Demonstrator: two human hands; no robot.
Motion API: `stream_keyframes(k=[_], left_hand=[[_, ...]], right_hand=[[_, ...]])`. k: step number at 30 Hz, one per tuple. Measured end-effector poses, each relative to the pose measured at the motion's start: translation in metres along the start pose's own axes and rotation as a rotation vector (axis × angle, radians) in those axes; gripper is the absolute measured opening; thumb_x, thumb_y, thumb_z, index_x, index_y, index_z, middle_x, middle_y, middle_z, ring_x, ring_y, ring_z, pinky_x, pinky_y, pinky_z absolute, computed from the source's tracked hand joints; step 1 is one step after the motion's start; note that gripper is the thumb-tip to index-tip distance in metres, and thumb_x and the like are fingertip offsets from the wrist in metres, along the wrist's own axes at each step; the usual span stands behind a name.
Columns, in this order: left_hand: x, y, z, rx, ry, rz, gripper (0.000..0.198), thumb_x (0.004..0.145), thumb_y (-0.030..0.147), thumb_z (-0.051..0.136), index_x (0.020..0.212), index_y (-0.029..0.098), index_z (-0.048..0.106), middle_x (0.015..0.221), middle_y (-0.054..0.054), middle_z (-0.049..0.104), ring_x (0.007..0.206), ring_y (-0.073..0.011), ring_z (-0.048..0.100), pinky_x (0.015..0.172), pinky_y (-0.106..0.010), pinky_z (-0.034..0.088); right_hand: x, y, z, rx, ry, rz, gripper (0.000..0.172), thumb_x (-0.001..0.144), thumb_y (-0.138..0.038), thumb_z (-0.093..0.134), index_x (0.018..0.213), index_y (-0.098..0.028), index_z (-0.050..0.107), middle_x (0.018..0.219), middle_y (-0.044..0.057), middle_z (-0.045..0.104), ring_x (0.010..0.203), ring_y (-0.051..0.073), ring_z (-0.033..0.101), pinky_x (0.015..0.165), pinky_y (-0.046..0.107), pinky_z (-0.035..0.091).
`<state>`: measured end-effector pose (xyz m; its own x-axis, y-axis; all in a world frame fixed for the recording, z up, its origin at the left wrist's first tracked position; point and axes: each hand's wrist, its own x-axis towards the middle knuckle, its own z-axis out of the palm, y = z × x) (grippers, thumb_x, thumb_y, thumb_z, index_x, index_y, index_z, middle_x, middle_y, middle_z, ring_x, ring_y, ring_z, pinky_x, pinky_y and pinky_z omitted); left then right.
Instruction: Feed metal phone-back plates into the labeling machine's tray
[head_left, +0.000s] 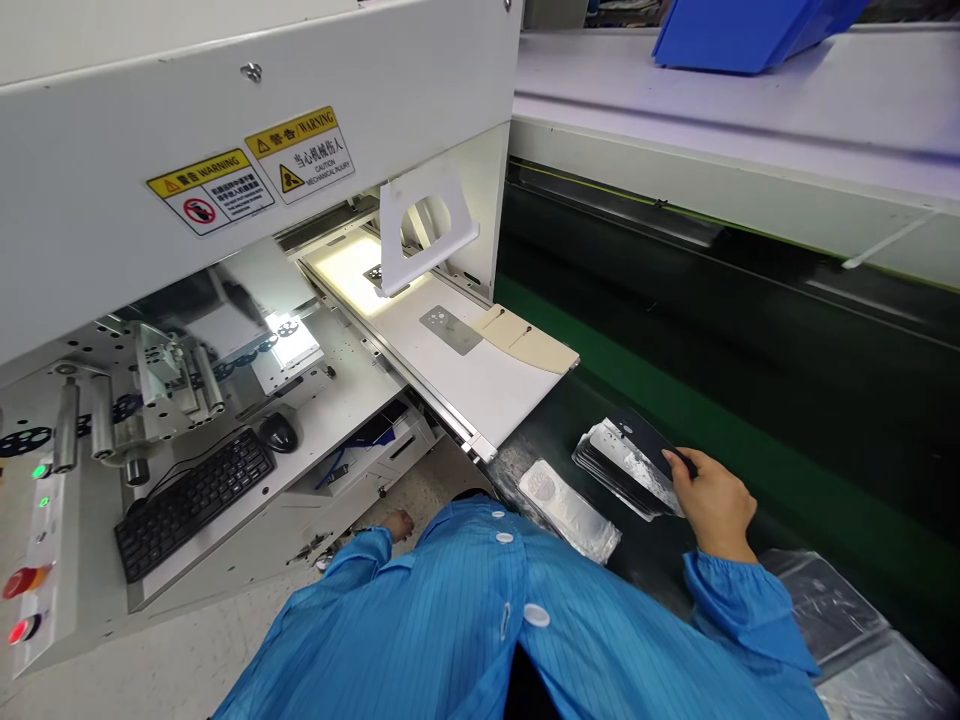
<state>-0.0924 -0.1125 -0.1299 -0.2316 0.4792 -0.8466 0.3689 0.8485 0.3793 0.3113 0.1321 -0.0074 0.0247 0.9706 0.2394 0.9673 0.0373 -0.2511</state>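
My right hand point(712, 502) rests on a fanned stack of thin dark plates in clear film point(626, 462) on the dark bench top, its fingers curled over the stack's right edge. My left hand point(396, 523) hangs low by the machine's lower shelf, mostly hidden behind my blue sleeve, and its fingers are too hidden to judge. A single film-wrapped silvery plate point(570, 508) lies just left of the stack. One grey plate point(450, 329) lies on the white machine tray point(495, 390).
A white machine with warning labels point(255, 170) fills the left, with a black keyboard point(191, 500) and mouse point(279, 431) inside. A green conveyor belt point(712, 420) runs on the right. A blue bin point(742, 35) stands far back. Plastic-wrapped trays point(840, 600) lie at lower right.
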Motion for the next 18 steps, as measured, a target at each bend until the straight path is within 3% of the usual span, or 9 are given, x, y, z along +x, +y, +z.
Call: stream_keyframes(k=[6,11,18], left_hand=[[0.013,-0.002,0.001,0.059,-0.020,-0.142,0.030,0.086,0.034,0.054,0.108,0.014,0.057,0.106,-0.007,0.061,0.093,-0.0201,0.060,0.080,-0.039,0.051],[0.023,-0.005,0.002,0.086,-0.018,-0.200,0.033,0.086,0.033,0.054,0.112,0.014,0.055,0.111,-0.008,0.059,0.095,-0.0205,0.059,0.080,-0.040,0.051],[0.013,-0.001,0.003,0.108,0.039,-0.187,0.030,0.085,0.032,0.054,0.108,0.013,0.057,0.104,-0.006,0.061,0.088,-0.0187,0.061,0.074,-0.036,0.053]], right_hand=[[0.001,-0.015,-0.004,0.137,-0.026,0.078,0.043,0.077,-0.055,0.048,0.090,-0.020,0.071,0.063,0.007,0.065,0.062,0.025,0.059,0.049,0.031,0.036],[0.001,-0.029,-0.002,0.348,-0.082,0.103,0.054,0.070,-0.066,0.049,0.086,-0.018,0.071,0.076,0.009,0.069,0.066,0.024,0.060,0.057,0.033,0.043],[-0.002,-0.056,0.007,0.564,-0.072,0.044,0.061,0.065,-0.071,0.052,0.080,-0.015,0.070,0.077,0.011,0.070,0.064,0.022,0.061,0.060,0.034,0.047]])
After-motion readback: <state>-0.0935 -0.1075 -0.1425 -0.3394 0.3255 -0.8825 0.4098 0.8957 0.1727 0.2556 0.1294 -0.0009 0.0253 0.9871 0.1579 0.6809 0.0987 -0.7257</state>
